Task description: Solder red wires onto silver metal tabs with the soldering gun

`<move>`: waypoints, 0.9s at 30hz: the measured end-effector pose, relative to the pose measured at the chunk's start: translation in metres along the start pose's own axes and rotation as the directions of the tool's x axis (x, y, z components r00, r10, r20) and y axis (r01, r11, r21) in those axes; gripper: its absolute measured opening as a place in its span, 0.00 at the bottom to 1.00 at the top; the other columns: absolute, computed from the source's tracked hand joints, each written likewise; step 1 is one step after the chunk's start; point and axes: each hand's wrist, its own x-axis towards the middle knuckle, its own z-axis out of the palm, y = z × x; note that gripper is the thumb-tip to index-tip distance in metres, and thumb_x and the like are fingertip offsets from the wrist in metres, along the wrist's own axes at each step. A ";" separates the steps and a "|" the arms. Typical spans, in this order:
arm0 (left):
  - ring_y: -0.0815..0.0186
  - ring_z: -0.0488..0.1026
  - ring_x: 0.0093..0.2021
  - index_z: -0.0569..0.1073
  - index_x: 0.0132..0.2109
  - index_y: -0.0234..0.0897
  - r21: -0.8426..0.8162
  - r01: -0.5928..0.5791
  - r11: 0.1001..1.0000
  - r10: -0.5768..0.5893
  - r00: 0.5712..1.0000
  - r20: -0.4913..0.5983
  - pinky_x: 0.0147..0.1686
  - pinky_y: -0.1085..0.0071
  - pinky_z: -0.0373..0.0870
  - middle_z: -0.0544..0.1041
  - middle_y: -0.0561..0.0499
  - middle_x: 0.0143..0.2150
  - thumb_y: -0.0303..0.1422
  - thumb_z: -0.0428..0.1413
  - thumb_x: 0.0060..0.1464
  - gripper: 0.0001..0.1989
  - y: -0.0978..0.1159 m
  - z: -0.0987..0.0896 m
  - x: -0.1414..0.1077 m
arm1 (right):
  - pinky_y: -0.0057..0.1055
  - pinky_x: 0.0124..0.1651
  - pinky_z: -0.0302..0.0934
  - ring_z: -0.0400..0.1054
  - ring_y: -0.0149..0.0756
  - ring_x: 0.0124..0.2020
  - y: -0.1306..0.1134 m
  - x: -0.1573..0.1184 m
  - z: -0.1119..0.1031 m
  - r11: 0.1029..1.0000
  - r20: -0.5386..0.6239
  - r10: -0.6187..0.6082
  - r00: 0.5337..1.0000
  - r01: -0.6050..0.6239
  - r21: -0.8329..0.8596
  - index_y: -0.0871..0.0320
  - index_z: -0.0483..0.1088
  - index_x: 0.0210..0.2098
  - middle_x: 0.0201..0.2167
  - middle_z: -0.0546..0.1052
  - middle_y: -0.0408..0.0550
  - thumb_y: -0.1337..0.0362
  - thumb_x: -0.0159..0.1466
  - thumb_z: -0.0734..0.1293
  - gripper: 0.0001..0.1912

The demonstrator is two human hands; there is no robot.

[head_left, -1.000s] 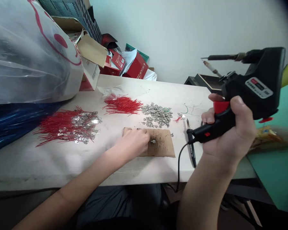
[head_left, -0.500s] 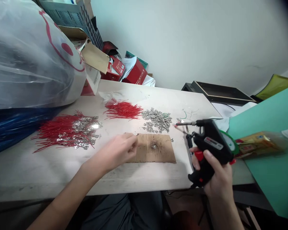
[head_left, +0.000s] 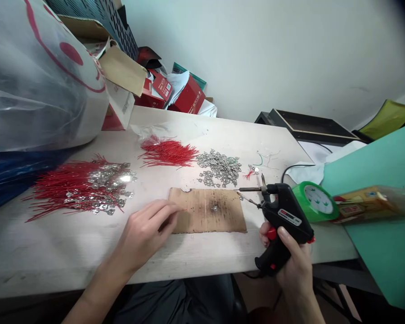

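My right hand [head_left: 295, 258] is wrapped round the grip of a black soldering gun [head_left: 286, 216], a finger at its red trigger. The gun's tip points left, near the right edge of a scorched piece of cardboard [head_left: 227, 220]. On that cardboard lies one small metal tab [head_left: 215, 208]. At the cardboard's left end my left hand [head_left: 148, 229] is closed in a pinch; a thin red wire end [head_left: 185, 210] sticks out past the fingertips. Most of that wire is hidden by the fingers.
Behind the cardboard lie a pile of metal tabs [head_left: 219, 166] and a bundle of red wires [head_left: 170, 153]. Wires with tabs attached [head_left: 70, 184] lie at left, beside a large plastic bag [head_left: 47, 90]. A green tape roll [head_left: 303, 198] and a bottle [head_left: 374, 204] stand right.
The soldering gun has moved left and toward me, its tip now near the cardboard's edge. My left hand has shifted left and slightly nearer me. The camera view has shifted slightly.
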 end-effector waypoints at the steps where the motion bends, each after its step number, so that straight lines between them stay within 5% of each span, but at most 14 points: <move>1: 0.67 0.76 0.41 0.76 0.48 0.40 -0.009 0.002 1.000 -0.002 1.000 -0.005 0.42 0.69 0.71 0.79 0.51 0.43 0.24 0.54 0.66 0.09 0.000 0.000 0.000 | 0.31 0.30 0.61 0.69 0.36 0.29 0.001 0.000 -0.001 1.000 0.008 0.000 1.000 0.000 0.004 0.59 0.75 0.41 0.31 0.77 0.50 0.56 0.59 0.75 0.15; 15: 0.65 0.73 0.40 0.76 0.47 0.39 0.000 0.003 1.000 -0.003 0.985 -0.173 0.43 0.65 0.71 0.79 0.51 0.40 0.22 0.60 0.62 0.10 0.006 -0.006 0.006 | 0.32 0.31 0.57 0.63 0.34 0.24 -0.005 0.001 0.008 0.999 0.128 -0.051 0.991 0.051 0.005 0.58 0.72 0.34 0.19 0.67 0.43 0.59 0.65 0.70 0.09; 18: 0.65 0.74 0.42 0.76 0.47 0.40 -0.047 -0.001 0.999 -0.005 0.994 -0.111 0.44 0.66 0.71 0.80 0.51 0.42 0.24 0.59 0.64 0.08 0.011 -0.004 0.008 | 0.31 0.31 0.59 0.66 0.34 0.26 -0.010 -0.006 0.010 0.999 0.073 0.006 0.997 -0.003 -0.049 0.59 0.74 0.33 0.23 0.73 0.46 0.57 0.62 0.73 0.11; 22: 0.65 0.74 0.43 0.77 0.48 0.39 -0.103 -0.021 0.994 0.028 0.998 0.061 0.44 0.66 0.72 0.79 0.50 0.43 0.26 0.54 0.68 0.08 0.018 0.004 0.016 | 0.30 0.28 0.62 0.68 0.35 0.27 -0.013 -0.020 0.012 0.984 -0.039 0.140 0.989 -0.144 -0.105 0.59 0.79 0.43 0.32 0.79 0.51 0.55 0.58 0.77 0.18; 27: 0.64 0.73 0.41 0.77 0.48 0.38 -0.061 -0.084 0.995 0.093 0.982 0.163 0.41 0.65 0.71 0.78 0.48 0.42 0.25 0.50 0.69 0.10 0.021 0.017 0.031 | 0.27 0.24 0.62 0.66 0.31 0.23 -0.005 -0.036 0.008 0.975 -0.104 0.187 0.977 -0.198 -0.105 0.60 0.80 0.44 0.29 0.79 0.50 0.54 0.57 0.78 0.20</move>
